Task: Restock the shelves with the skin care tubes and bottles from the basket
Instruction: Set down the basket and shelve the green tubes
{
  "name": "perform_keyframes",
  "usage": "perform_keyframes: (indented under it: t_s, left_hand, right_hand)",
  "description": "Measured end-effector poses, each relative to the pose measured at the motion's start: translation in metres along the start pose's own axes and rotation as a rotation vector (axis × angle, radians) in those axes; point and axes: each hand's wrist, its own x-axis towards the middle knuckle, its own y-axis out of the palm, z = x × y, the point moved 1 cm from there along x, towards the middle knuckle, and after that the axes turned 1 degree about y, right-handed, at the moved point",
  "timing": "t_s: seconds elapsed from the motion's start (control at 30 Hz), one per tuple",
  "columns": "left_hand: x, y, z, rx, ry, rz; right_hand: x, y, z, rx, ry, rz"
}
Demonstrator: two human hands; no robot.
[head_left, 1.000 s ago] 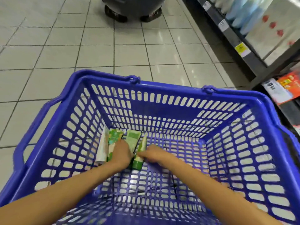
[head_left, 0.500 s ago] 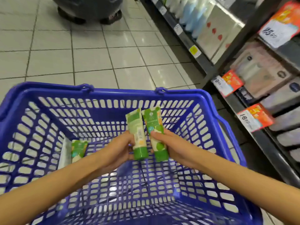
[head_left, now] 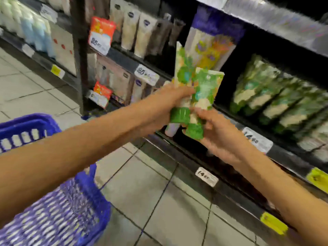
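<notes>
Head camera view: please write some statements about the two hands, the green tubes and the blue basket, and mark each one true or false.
1. The left hand grips a green-and-white plastic tube with a green cap, cap down. True.
2. The right hand is empty. False: it holds a second green-capped tube.
3. The blue plastic basket is at the lower left, under the left arm. True.
4. Both tubes stand on the dark shelf. False: both are in the hands, in front of it.
5. A row of green packs lies on that shelf, to the right of the tubes. True.
</notes>
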Motion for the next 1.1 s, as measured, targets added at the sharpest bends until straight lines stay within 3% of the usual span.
perform_keyframes:
  t_s: [0.1, 0.27, 0.47, 0.67, 0.97, 1.07, 1.1]
  left_hand:
    - [0.034, 0.055, 0.006, 0.016, 0.037, 0.119]
    - [0.062, 0.088, 0.041, -0.038, 0.023, 0.084]
    - [0.085, 0.079, 0.040, 0.135, 0.050, 0.032]
    - [0.082, 0.056, 0.038, 0.151, 0.006, -0.021]
    - [0.080, 0.050, 0.038, 0.150, -0.043, 0.024]
    - [0.080, 0.055, 0.040, 0.130, -0.072, 0.007]
    - [0.080, 0.057, 0.041, 0.124, -0.082, 0.007]
  right_hand:
    - [-0.010, -0.049, 0.015, 0.084, -0.168, -0.168]
    - [-0.019, -0.115, 0.032, 0.043, -0.298, -0.338]
    - [-0.026, -0.175, 0.046, -0.572, -0.461, -0.767]
    - [-0.001, -0.179, 0.032, -0.790, -0.375, -0.768]
    - [0.006, -0.169, 0.025, -0.787, -0.337, -0.908]
    - [-0.008, -0.158, 0.027, -0.751, -0.471, -1.030]
    - [-0.012, -0.151, 0.029, -0.767, -0.541, -0.993]
